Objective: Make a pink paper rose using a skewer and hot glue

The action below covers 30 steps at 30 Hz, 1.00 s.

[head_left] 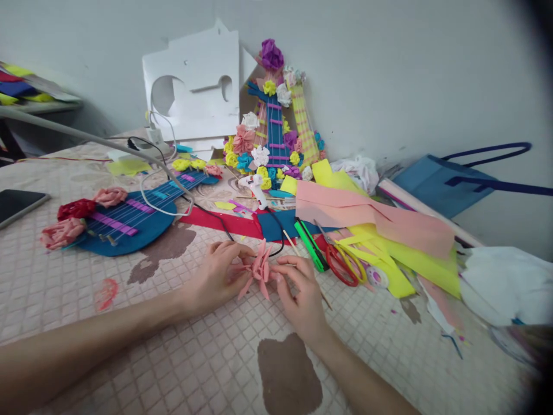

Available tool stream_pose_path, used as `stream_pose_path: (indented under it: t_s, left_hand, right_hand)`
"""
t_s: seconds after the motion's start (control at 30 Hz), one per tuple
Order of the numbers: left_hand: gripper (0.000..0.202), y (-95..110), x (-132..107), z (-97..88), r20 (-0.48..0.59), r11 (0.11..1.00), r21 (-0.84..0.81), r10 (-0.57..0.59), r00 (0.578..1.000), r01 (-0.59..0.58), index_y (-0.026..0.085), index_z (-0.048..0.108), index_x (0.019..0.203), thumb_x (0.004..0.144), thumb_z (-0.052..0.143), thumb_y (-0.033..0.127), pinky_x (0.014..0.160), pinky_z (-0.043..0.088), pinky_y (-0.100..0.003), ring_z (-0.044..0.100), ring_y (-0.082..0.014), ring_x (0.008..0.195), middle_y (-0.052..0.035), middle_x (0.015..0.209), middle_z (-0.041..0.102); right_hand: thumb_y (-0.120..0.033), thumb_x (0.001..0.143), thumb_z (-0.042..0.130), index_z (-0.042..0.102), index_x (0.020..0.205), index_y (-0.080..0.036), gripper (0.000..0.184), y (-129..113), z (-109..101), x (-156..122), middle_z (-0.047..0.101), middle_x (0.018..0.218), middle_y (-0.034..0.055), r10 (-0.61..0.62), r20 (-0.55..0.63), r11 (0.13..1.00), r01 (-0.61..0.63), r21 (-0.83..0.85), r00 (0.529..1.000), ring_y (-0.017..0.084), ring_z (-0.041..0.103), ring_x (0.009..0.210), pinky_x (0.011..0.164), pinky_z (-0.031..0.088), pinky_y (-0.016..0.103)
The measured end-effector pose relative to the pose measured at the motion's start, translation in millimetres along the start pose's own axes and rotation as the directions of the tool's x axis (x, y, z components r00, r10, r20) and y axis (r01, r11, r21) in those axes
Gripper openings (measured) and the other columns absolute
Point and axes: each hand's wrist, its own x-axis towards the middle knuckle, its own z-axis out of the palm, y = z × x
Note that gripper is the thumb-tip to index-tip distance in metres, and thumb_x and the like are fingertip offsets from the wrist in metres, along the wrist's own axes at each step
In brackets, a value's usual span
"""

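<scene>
A pink paper flower [260, 270] with loose, pointed petals is held between both hands above the tiled-pattern table. My left hand [219, 271] closes its fingers on the flower's left side. My right hand [300, 291] pinches its right side with thumb and fingers. Just beyond the hands lie a green box cutter [311, 245] and a thin wooden stick [290, 242]. A white glue gun [254, 189] with a black cord stands farther back. The fingertips partly hide the flower's base.
At left lies a blue guitar shape [129, 230] with paper roses; a phone [19, 206] is beyond it. Red and yellow scissors [343, 262], pink crepe paper [371, 213] and yellow paper [400, 271] lie to the right. Flower-covered guitars [276, 127] and a white cut-out board [194, 86] lean on the wall.
</scene>
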Motion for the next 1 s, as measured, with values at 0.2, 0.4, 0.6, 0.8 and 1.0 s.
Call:
stream_pose_path:
  t_s: [0.2,0.4,0.6,0.8,1.0]
  left_hand:
    - [0.026,-2,-4,-0.7,-0.007,0.999,-0.020,-0.026,1.000,0.026,0.023,0.054,0.104,0.080,0.061,0.017,0.087,0.036,-0.037,0.057,-0.0184,0.092,0.0011,0.095,0.064]
    - [0.025,2,-6,-3.4,-0.018,0.999,-0.023,-0.032,0.999,0.032,0.023,0.055,0.104,0.080,0.061,0.018,0.086,0.037,-0.036,0.058,-0.0181,0.091,0.0018,0.094,0.064]
    - [0.019,12,-10,-5.5,0.028,0.997,-0.063,-0.039,0.999,0.041,0.022,0.058,0.102,0.083,0.057,0.021,0.085,0.039,-0.036,0.059,-0.0185,0.091,-0.0002,0.093,0.066]
    - [0.017,16,-11,-6.8,0.047,0.994,-0.087,-0.063,0.997,0.067,0.022,0.059,0.098,0.082,0.059,0.021,0.084,0.039,-0.037,0.059,-0.0193,0.089,-0.0006,0.090,0.067]
    - [0.020,16,-13,-7.6,0.050,0.995,-0.078,-0.063,0.997,0.067,0.021,0.059,0.100,0.081,0.060,0.018,0.084,0.039,-0.036,0.059,-0.0191,0.089,-0.0006,0.091,0.067]
  right_hand:
    - [-0.010,0.087,0.050,0.068,0.096,-0.021,0.022,-3,2,-1,0.059,0.100,0.0058,-0.013,0.008,1.000,0.013,-0.005,1.000,0.020,0.052,0.098,0.086,0.044,0.038]
    - [-0.010,0.087,0.050,0.065,0.099,-0.021,0.022,-8,2,-1,0.060,0.100,0.0056,-0.049,0.013,0.998,0.049,-0.032,0.999,0.020,0.053,0.097,0.085,0.045,0.038]
    - [-0.010,0.085,0.051,0.062,0.099,-0.021,0.021,-10,2,-3,0.059,0.103,0.0062,-0.145,0.055,0.982,0.150,-0.113,0.988,0.022,0.052,0.098,0.086,0.044,0.041]
    - [-0.013,0.086,0.050,0.059,0.096,-0.021,0.016,-6,1,-3,0.059,0.101,0.0068,-0.091,0.068,0.993,0.096,-0.072,0.993,0.022,0.054,0.096,0.084,0.045,0.040]
    - [-0.011,0.083,0.051,0.057,0.082,-0.021,0.012,-8,1,-2,0.056,0.102,0.0065,-0.023,0.075,1.000,0.022,0.016,0.997,0.021,0.053,0.100,0.086,0.046,0.039]
